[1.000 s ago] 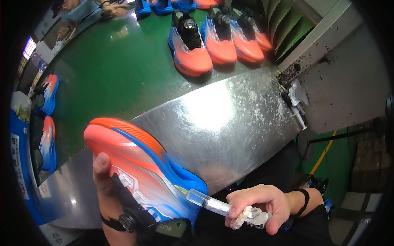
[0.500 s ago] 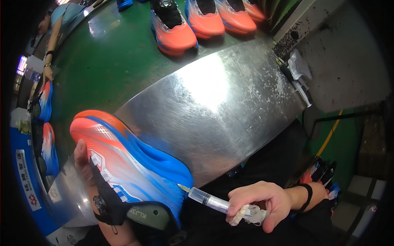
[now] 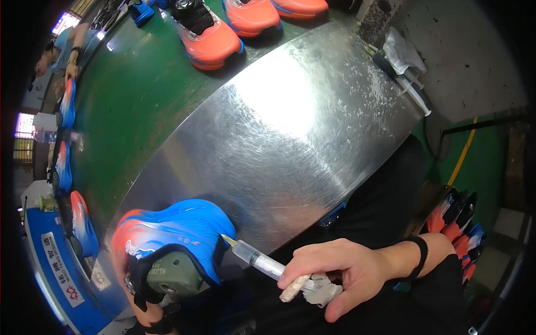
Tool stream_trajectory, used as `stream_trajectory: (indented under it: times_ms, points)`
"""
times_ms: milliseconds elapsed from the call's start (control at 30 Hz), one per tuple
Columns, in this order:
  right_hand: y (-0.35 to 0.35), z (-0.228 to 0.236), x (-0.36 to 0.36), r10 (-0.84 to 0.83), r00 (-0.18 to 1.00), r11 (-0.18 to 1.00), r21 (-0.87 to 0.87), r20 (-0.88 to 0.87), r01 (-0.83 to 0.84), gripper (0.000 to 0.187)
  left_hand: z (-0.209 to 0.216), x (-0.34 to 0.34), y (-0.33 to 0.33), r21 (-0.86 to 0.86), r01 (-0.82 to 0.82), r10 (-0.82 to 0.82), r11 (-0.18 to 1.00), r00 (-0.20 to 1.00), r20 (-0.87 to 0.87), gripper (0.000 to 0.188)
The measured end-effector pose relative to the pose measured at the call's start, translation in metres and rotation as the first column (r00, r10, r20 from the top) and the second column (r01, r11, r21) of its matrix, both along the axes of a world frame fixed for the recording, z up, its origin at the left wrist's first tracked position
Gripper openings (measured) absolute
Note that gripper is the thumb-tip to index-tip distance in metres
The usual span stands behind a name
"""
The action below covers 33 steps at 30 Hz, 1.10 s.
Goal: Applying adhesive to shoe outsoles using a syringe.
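My left hand (image 3: 119,267) holds a blue, coral and white sneaker (image 3: 192,223) from its left side; most of the fingers are hidden behind it. A dark green shoe last (image 3: 173,272) fills the sneaker's opening, which faces me. In my right hand (image 3: 340,262) is a clear plastic syringe (image 3: 259,261) with a yellowish tip. That tip meets the blue heel near the sole edge; whether it touches I cannot tell. Whitish wrapping (image 3: 315,288) covers the plunger end, between my fingers and thumb.
A scratched metal plate (image 3: 268,162) covers the near part of the green work surface (image 3: 139,106). Coral sneakers (image 3: 215,44) line the far side. More shoes (image 3: 84,223) stand along the left, near another person's arm (image 3: 75,53). Syringes (image 3: 410,92) lie at the plate's right corner.
The sneaker has been turned and tilted, so its opening now faces me more and its toe points away left. My right hand with the syringe has shifted left, following the heel. The view has shifted.
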State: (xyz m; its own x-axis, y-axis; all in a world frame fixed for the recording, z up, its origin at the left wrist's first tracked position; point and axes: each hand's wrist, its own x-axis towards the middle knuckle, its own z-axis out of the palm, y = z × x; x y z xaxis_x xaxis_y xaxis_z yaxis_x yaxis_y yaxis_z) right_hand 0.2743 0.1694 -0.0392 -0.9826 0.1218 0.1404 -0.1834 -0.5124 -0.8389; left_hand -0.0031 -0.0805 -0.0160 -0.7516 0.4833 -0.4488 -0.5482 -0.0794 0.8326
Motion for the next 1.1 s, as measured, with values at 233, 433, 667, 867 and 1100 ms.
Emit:
stream_trajectory:
  times_ms: [233,433,667,867,1100]
  points:
    - [-0.009,-0.002,-0.013,-0.024,0.998,0.989,0.149,0.054,0.016,0.061,-0.02,-0.003,-0.068,-0.194,0.005,-0.045,0.981,0.979,-0.198,0.043]
    - [-0.015,0.004,-0.022,-0.066,0.997,0.984,0.17,0.036,0.059,0.058,-0.016,0.023,-0.099,-0.11,0.165,-0.182,0.98,0.97,-0.163,0.055]
    - [-0.019,0.01,-0.021,-0.004,0.991,0.996,0.087,0.132,-0.007,0.056,0.002,0.074,-0.067,-0.098,0.23,-0.218,0.968,0.968,0.124,0.072]
    - [-0.017,0.022,-0.03,0.057,0.994,0.982,0.174,0.098,-0.074,0.059,-0.009,0.1,-0.042,0.158,0.236,-0.271,0.959,0.927,0.258,0.079]
    - [-0.019,0.052,-0.023,0.075,0.967,0.99,0.095,0.242,-0.101,0.063,-0.016,0.112,-0.015,0.423,0.191,-0.365,0.886,0.85,0.38,0.078]
